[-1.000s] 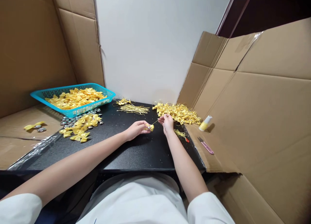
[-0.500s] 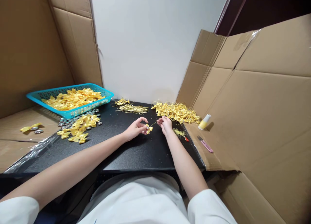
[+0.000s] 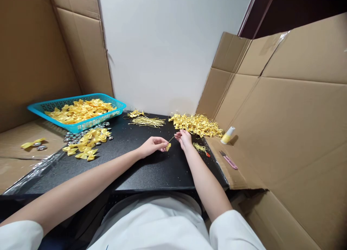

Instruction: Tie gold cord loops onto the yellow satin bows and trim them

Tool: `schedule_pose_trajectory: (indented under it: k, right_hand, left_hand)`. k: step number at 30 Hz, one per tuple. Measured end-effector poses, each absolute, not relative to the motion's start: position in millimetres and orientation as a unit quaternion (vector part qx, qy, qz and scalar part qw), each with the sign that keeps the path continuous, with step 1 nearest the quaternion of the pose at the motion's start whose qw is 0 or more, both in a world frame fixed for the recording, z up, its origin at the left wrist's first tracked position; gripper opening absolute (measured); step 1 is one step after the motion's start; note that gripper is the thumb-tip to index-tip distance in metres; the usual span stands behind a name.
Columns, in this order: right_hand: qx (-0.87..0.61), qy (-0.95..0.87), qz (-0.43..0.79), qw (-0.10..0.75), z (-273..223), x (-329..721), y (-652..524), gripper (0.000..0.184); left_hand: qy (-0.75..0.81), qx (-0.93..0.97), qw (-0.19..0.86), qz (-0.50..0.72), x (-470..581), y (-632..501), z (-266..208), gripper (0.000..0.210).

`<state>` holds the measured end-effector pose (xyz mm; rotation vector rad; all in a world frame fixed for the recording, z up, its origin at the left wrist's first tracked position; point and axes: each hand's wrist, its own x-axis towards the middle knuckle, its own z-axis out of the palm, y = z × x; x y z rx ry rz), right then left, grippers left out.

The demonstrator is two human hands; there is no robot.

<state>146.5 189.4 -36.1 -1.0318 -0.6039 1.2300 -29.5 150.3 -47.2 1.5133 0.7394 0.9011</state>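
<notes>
Between the thumb and fingers of my left hand is a small yellow ribbon bow, mostly covered by the fingertips. A thin gold cord runs from the bow up to my right hand, whose fingertips pinch it. Both hands are over the middle of the black tabletop. Just beyond them lies a bundle of gold cord lengths. Close past my right hand is a heap of yellow bows with cord loops.
A blue basket of yellow bows stands at the left. Loose bows and silvery oval pieces lie before it. At the right are cord scraps, a thread spool and pink snips. Cardboard walls flank the table.
My left fingers have closed further over the bow, hiding more of it, including the shiny piece at its middle. My right hand stays almost in place with the cord.
</notes>
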Motion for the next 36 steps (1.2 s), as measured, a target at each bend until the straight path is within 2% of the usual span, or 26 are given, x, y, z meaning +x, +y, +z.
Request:
schedule_pose_trajectory:
  k: [10,18,27,36]
  right_hand:
    - [-0.432,-0.321,0.552,0.637,-33.3,144.2,186.7,0.021]
    - [-0.420,-0.321,0.532,0.662,-36.8,148.8,192.3,0.016]
    - [-0.410,-0.326,0.522,0.673,-38.4,156.4,200.3,0.015]
    - [-0.397,-0.319,0.534,0.674,-32.9,155.5,194.4,0.014]
  left_hand:
    - [0.305,0.659,0.568,0.388,-29.2,147.4,-47.8,0.042]
    - [0.320,0.664,0.556,0.385,-29.9,149.6,-49.5,0.035]
    - [0.309,0.699,0.520,0.382,-28.3,147.1,-44.9,0.038]
    - [0.346,0.643,0.523,0.439,-31.2,152.4,-47.4,0.039]
